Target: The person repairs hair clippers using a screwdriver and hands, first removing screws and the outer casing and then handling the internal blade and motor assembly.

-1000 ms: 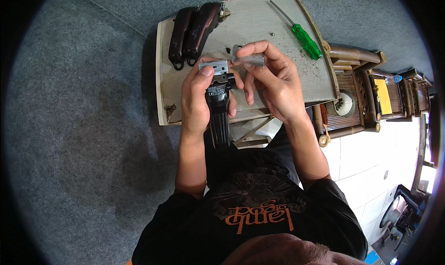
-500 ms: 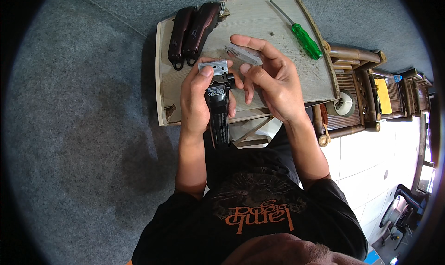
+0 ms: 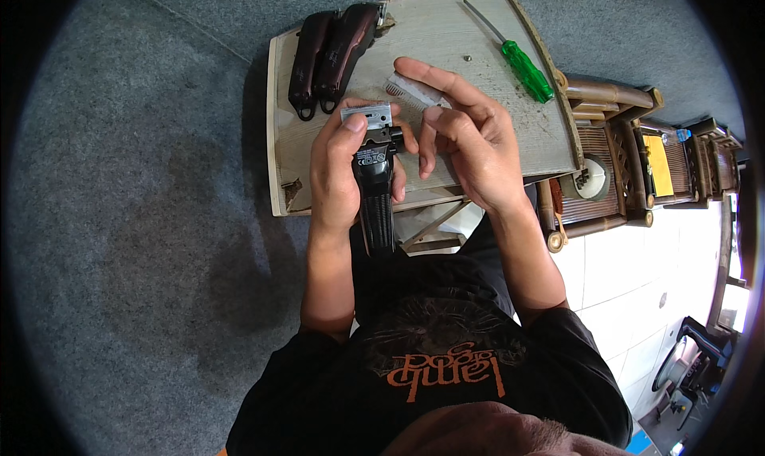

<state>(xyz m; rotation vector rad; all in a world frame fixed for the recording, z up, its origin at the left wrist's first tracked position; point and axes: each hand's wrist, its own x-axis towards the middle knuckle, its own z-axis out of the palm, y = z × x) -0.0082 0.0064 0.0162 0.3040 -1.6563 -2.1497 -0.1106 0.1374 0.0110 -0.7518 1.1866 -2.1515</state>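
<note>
My left hand (image 3: 336,165) is wrapped round a black hair clipper (image 3: 377,193), its head pointing away from me. The thumb presses beside a flat metal plate (image 3: 372,118) at the clipper's head. To the right, my right hand (image 3: 478,141) pinches a toothed metal clipper blade (image 3: 414,94) between thumb and fingers. That blade is held tilted above the table, apart from the clipper, its teeth toward the left. The thumb covers its near right end.
On the small wooden table (image 3: 430,33) lie two dark red clippers (image 3: 344,53), a green-handled screwdriver (image 3: 522,65) and a small screw (image 3: 468,58). Hair bits dot its right side. Bamboo shelving (image 3: 613,149) stands at the right, with a pale round container (image 3: 590,178).
My right thumb has shifted up and right along the blade, and the blade has turned slightly. My left hand and the clipper have stayed in place.
</note>
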